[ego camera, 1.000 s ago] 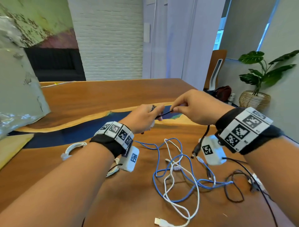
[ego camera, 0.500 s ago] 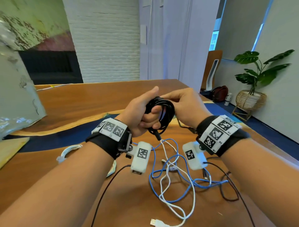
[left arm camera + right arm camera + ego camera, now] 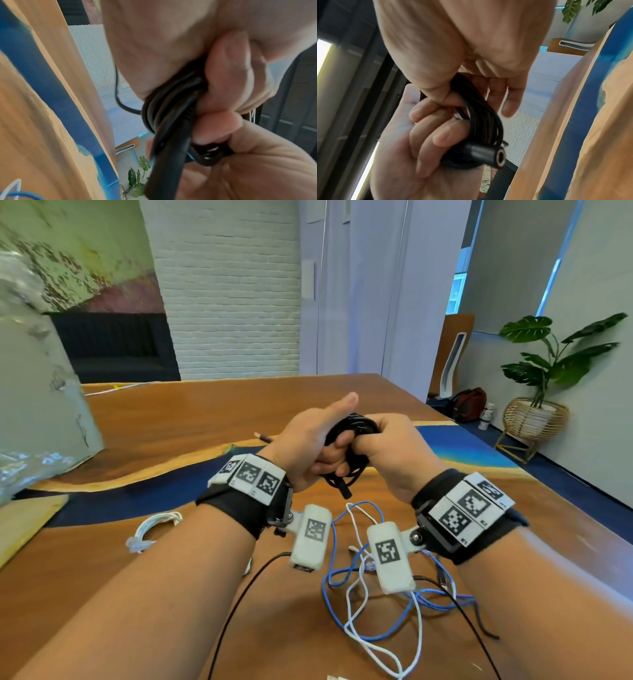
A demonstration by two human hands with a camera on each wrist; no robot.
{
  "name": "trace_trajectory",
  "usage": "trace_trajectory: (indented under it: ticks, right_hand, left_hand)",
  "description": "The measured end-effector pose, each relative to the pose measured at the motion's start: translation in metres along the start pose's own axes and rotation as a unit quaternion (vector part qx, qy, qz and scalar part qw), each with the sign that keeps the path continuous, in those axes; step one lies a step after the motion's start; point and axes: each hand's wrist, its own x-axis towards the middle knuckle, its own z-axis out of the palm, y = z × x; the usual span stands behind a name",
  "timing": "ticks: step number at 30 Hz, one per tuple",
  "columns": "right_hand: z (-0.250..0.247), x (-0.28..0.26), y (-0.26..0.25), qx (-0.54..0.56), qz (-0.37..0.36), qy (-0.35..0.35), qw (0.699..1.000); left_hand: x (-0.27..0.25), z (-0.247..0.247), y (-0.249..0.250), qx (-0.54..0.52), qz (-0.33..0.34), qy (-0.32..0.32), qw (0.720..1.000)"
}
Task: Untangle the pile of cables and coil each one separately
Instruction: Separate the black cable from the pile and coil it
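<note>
Your right hand (image 3: 394,453) has closed onto the black cable coil (image 3: 352,440) your left hand (image 3: 308,450) grips; blue (image 3: 342,573) and white (image 3: 356,628) cables remain tangled on the worktop (image 3: 205,412).

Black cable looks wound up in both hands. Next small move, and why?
Probably set the black cable coil down on the wooden table beside the coiled white cable, away from the tangle. The left hand and right hand both grip the coil and its connector end hangs free, so winding looks finished, while the blue cable and a white cable lie intertwined below.
</note>
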Motion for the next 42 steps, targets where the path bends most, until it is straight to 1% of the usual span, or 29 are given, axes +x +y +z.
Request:
trace_trajectory:
  ticks: [3,5,9,12,15,18,20,23,27,29,31,34,35,36,39,41,42]
  right_hand:
    - [0.002,0.003,0.001,-0.007,-0.012,0.000,1.000]
    - [-0.001,0.005,0.003,-0.010,-0.024,-0.009,1.000]
    - [-0.007,0.008,0.006,-0.004,-0.026,-0.045,0.999]
    - [-0.009,0.005,0.007,0.018,-0.026,-0.055,0.998]
    - [-0.003,0.002,0.011,0.017,-0.037,-0.027,0.999]
    - [0.003,-0.001,0.019,-0.009,-0.063,0.004,0.998]
    - [0.002,0.000,0.024,-0.039,-0.077,0.025,0.996]
    - [0.001,0.003,0.031,-0.058,-0.056,0.056,0.995]
    - [0.006,0.006,0.037,-0.119,-0.071,0.141,0.980]
    - [0.008,0.005,0.045,-0.114,-0.086,0.134,0.981]
    - [0.011,0.000,0.051,-0.090,-0.085,0.135,0.983]
    - [0.014,-0.006,0.058,-0.072,-0.072,0.197,0.975]
    - [0.017,-0.006,0.057,-0.072,-0.062,0.203,0.975]
    - [0.019,-0.007,0.056,-0.074,-0.047,0.187,0.978]
    - [0.024,-0.011,0.055,-0.117,0.017,0.074,0.990]
    - [0.022,-0.017,0.051,-0.085,0.062,0.004,0.994]
    - [0.022,-0.021,0.047,-0.036,0.070,-0.018,0.997]
  left_hand:
    - [0.000,0.000,0.005,0.029,0.000,0.021,0.999]
    - [-0.001,0.001,0.004,0.046,0.019,0.041,0.998]
    - [0.000,0.006,-0.003,0.056,0.067,0.129,0.988]
    - [0.005,0.006,-0.012,0.052,0.075,0.181,0.979]
    - [0.009,0.003,-0.019,0.030,0.064,0.206,0.976]
    - [0.011,-0.001,-0.024,-0.003,0.060,0.221,0.974]
    - [0.012,-0.003,-0.029,0.000,0.067,0.231,0.971]
    - [0.012,-0.001,-0.034,0.003,0.084,0.255,0.963]
    - [0.011,0.004,-0.042,-0.055,0.101,0.290,0.950]
    - [0.012,0.003,-0.048,-0.043,0.118,0.301,0.945]
    - [0.012,0.000,-0.052,-0.012,0.130,0.307,0.943]
    - [0.011,-0.004,-0.057,0.013,0.138,0.321,0.937]
    - [0.010,-0.005,-0.059,0.022,0.142,0.322,0.936]
    - [0.008,-0.005,-0.060,0.034,0.147,0.322,0.935]
    - [0.001,-0.010,-0.063,0.095,0.161,0.340,0.922]
    - [-0.007,-0.017,-0.067,0.142,0.158,0.352,0.911]
    - [-0.010,-0.022,-0.070,0.161,0.151,0.356,0.908]
